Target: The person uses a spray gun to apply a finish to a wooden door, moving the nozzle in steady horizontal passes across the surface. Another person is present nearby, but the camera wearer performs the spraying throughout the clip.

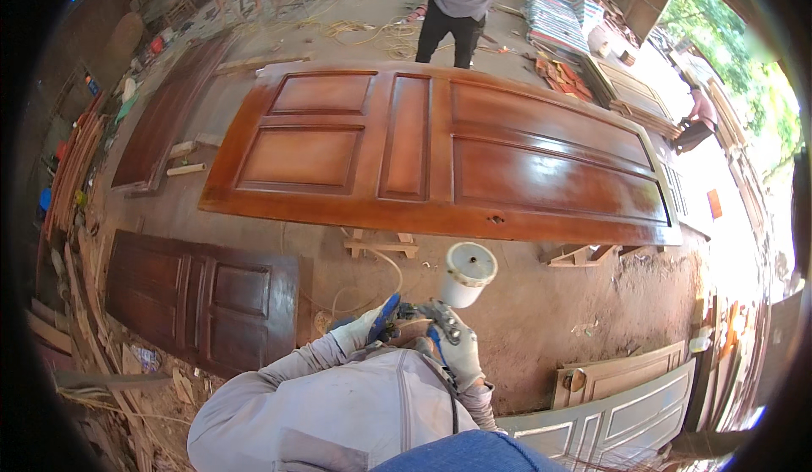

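Observation:
A spray gun (416, 311) with a white paint cup (468, 276) on top is held close to my chest. My right hand (459, 345), in a whitish and blue work glove, is wrapped round the gun below the cup. My left hand (365, 326), gloved the same way, is closed on the gun's other end, its fingertips partly hidden. Just beyond my hands, a large glossy reddish-brown panelled door (448, 214) lies flat on low wooden supports. The door has a small hole near its close edge, and light shines off its right panels.
A wooden trestle (381, 246) and a thin hose (391, 260) are under the door's near side. Dark doors lie at left (199, 299) and far left (169, 117). A grey door (626, 421) leans at lower right. One person (463, 15) stands beyond the door; another (699, 118) crouches far right.

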Demonstrator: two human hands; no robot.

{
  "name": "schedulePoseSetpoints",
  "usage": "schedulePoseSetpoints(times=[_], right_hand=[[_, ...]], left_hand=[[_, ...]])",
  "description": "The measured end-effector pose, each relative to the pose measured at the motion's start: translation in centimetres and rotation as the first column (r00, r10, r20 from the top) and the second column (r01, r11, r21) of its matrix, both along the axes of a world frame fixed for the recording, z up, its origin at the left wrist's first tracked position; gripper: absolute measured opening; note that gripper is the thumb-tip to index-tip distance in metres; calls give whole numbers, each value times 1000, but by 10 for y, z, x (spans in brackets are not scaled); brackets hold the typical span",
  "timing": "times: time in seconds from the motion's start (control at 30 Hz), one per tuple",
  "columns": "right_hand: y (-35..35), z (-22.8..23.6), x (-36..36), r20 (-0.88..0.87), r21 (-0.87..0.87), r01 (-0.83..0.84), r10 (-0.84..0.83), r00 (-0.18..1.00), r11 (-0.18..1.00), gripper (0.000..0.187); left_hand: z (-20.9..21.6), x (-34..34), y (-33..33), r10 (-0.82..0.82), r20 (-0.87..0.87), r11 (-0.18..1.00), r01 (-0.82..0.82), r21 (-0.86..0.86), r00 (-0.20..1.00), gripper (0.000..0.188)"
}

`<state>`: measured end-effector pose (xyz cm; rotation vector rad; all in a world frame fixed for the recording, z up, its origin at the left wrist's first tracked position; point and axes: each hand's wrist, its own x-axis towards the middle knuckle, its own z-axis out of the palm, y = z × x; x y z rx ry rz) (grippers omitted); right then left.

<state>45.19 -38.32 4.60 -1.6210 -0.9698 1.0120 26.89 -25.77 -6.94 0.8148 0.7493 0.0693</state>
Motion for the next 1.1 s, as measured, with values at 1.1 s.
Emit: schedulePoseSetpoints(times=[1.1], right_hand=[[261,58,-276,602,-196,-907,776,188,372,80]], left_hand=[[32,-371,7,963,106,-194,-911,-365,-247,46]])
